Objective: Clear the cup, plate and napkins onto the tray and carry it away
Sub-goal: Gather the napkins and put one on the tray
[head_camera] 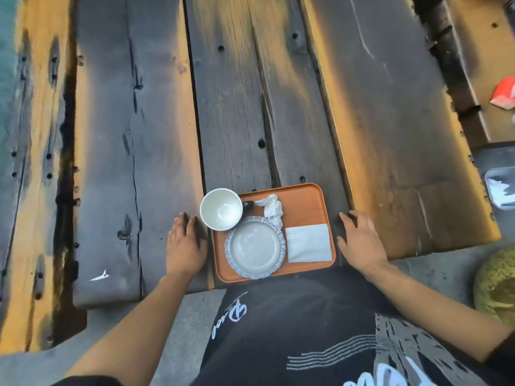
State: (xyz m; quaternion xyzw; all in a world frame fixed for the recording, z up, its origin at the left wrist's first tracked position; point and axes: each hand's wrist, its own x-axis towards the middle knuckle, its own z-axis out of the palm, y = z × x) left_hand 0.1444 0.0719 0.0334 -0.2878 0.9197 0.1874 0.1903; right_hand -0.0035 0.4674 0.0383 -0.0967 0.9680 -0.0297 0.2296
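An orange tray (303, 203) lies at the near edge of a dark wooden plank table (156, 140). On it stand a white paper cup (221, 209) at the left corner, a pale plate with a ruffled rim (255, 247), a crumpled napkin (271, 208) and a flat folded napkin (308, 243). A small black object (248, 205) lies beside the cup. My left hand (186, 245) rests flat on the table just left of the tray, fingers apart. My right hand (361, 242) rests at the tray's right edge, fingers apart, holding nothing.
A red and white packet (503, 95) lies on a bench at the far right. A grey container (500, 190) sits at the right edge, and a yellow-green round object (496, 285) lies on the ground below it. Deep gaps run between the planks.
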